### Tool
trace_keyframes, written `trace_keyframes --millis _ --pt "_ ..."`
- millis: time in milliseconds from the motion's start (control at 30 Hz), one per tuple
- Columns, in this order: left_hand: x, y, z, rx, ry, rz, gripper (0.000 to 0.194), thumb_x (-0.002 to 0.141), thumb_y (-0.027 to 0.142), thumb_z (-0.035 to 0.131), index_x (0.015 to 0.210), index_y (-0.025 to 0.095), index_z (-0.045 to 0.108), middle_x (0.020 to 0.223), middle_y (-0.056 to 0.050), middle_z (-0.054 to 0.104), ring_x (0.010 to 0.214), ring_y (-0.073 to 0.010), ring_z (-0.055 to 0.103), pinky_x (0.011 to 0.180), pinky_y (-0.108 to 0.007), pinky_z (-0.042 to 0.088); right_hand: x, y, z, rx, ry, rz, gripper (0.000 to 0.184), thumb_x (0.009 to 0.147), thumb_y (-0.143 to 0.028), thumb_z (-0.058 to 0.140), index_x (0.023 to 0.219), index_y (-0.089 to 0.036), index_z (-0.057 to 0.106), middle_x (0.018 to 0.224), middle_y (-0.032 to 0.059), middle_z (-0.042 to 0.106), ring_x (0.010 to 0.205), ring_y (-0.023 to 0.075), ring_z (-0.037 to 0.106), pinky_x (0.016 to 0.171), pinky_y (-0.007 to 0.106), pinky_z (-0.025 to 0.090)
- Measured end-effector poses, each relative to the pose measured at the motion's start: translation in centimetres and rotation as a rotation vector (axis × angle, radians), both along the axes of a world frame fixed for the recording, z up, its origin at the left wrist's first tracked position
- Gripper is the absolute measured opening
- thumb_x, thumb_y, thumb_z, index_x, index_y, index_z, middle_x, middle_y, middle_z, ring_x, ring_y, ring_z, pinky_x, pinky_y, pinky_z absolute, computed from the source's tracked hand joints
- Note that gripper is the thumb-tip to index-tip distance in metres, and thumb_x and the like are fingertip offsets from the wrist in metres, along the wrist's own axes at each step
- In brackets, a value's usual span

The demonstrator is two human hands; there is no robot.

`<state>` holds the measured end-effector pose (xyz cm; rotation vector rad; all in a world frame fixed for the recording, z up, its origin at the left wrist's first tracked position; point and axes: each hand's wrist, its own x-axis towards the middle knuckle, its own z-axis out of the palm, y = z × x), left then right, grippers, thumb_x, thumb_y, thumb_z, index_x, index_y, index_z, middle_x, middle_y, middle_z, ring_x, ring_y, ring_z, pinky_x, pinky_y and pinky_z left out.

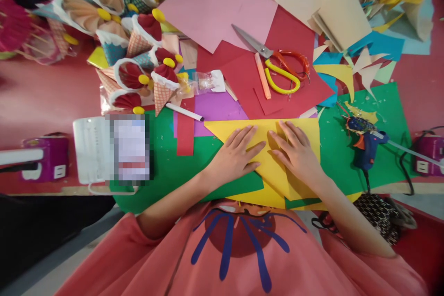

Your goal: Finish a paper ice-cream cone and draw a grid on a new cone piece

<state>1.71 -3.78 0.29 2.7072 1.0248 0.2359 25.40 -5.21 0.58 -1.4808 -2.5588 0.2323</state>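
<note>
A yellow sheet of paper (277,180) lies folded on a green sheet (166,171) at the front of the table. Its long straight edge runs along the far side, with a pointed corner at the left. My left hand (239,152) rests flat on its left part, fingers spread. On the right part lies my right hand (294,150), its fingers also stretched out and pressing the paper. The two hands are close together but apart. Some yellow paper shows beneath, near my shirt.
Scissors (265,51) and an orange marker (262,76) lie on red paper beyond. A white pen (185,112) and paper cones (164,83) are to the left, near a phone (132,148). On the right sits a blue glue gun (367,148) with paper scraps (340,74) behind it.
</note>
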Motion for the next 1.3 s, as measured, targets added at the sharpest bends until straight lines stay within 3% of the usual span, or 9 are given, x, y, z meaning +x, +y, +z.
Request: trace_keyframes --millis 167,533,633,833,1033,1300 --pt "-0.8 0.6 0.1 -0.039 0.032 -0.008 0.057 0.095 0.053 0.05 0.144 0.023 0.046 0.155 -0.016 0.04 0.143 -0.0339 0.039 0.117 -0.055 0.03 -0.3 -0.9 -0.4 -0.034 0.02 -0.057 0.049 0.099 -0.043 0.042 0.142 -0.02 0.051 0.152 0.0165 0.045 0.142 0.0328 0.041 0.111 0.051 0.041" --pt "-0.7 1.1 0.0 -0.036 0.029 -0.037 0.062 0.096 0.055 0.045 0.147 0.021 0.042 0.156 -0.013 0.04 0.145 -0.0304 0.037 0.119 -0.054 0.025 -0.1 -0.4 -0.6 -0.051 0.057 -0.059 0.052 0.1 -0.04 0.042 0.149 -0.021 0.041 0.148 0.0096 0.053 0.141 0.0277 0.043 0.112 0.046 0.039" --pt "-0.4 1.1 -0.1 -0.051 0.027 -0.003 0.064 0.093 0.057 0.048 0.148 0.024 0.041 0.156 -0.012 0.039 0.146 -0.0344 0.033 0.119 -0.06 0.021 0.0 -0.4 -0.7 -0.071 0.055 -0.068 0.054 0.1 -0.042 0.042 0.151 -0.022 0.038 0.15 0.01 0.051 0.143 0.0273 0.042 0.114 0.046 0.038" --pt "0.5 0.2 0.0 -0.033 0.049 0.04 0.066 0.093 0.061 0.045 0.148 0.025 0.041 0.157 -0.014 0.037 0.145 -0.0409 0.03 0.113 -0.063 0.028 0.9 -0.3 -0.9 -0.043 0.038 -0.02 0.053 0.1 -0.039 0.045 0.149 -0.02 0.04 0.151 0.0107 0.049 0.143 0.0267 0.042 0.114 0.045 0.038" --pt "0.7 -0.1 -0.4 -0.017 0.037 0.07 0.063 0.095 0.059 0.042 0.148 0.025 0.041 0.156 -0.013 0.039 0.145 -0.0382 0.032 0.114 -0.062 0.028 1.2 -0.4 -1.0 0.057 0.014 -0.018 0.047 0.098 -0.037 0.049 0.14 -0.017 0.052 0.148 0.0112 0.053 0.139 0.0301 0.045 0.11 0.045 0.043" --pt "1.0 0.0 -0.3 -0.038 0.015 0.087 0.06 0.095 0.057 0.043 0.147 0.027 0.043 0.155 -0.012 0.041 0.145 -0.0378 0.033 0.116 -0.062 0.025 1.0 -0.6 -1.0 0.072 0.024 -0.057 0.048 0.099 -0.034 0.048 0.145 -0.02 0.048 0.143 0.0085 0.058 0.135 0.0273 0.05 0.107 0.042 0.045"
